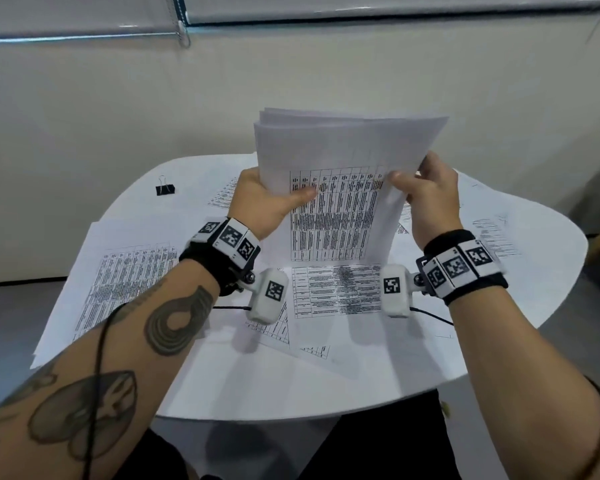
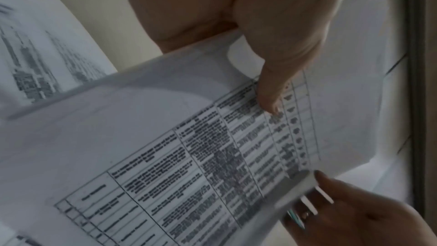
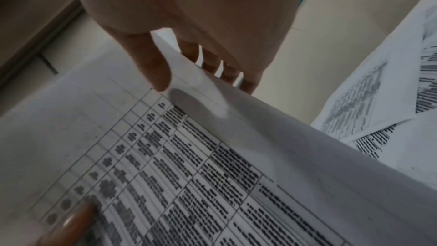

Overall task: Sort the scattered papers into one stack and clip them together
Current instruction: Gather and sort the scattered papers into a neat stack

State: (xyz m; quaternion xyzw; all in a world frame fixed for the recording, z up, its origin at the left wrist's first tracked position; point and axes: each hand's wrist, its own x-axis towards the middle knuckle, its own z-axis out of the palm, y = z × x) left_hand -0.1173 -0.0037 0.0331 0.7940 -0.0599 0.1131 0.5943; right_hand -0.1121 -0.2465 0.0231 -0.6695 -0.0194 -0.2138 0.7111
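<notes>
Item: upright stack of white printed paper sheets (image 1: 340, 174), held on edge above the round white tabletop (image 1: 222, 386), lower edge at or just above the loose printed sheets (image 1: 125, 282) spread there.

Left hand (image 1: 264, 199): raised, palm toward the stack's left edge, thumb laid across the front sheet, fingers hidden behind; the stack is gripped.

Right hand (image 1: 430, 188): raised at the right edge, thumb on the front, fingers curled behind; the stack is pinched.

Head view only: black metal binder clip (image 1: 165, 189), wire handles up, resting apart at the far left of the tabletop; both forearms with marker-covered wrist bands.

Left wrist view: thumb (image 2: 272, 96) pressed on a ruled table; the clip is cut by the top-left corner.

Right wrist view: fingertips (image 3: 227, 70) seen behind the sheet edge.

Writing: tables of dense print, not legible in any view.
</notes>
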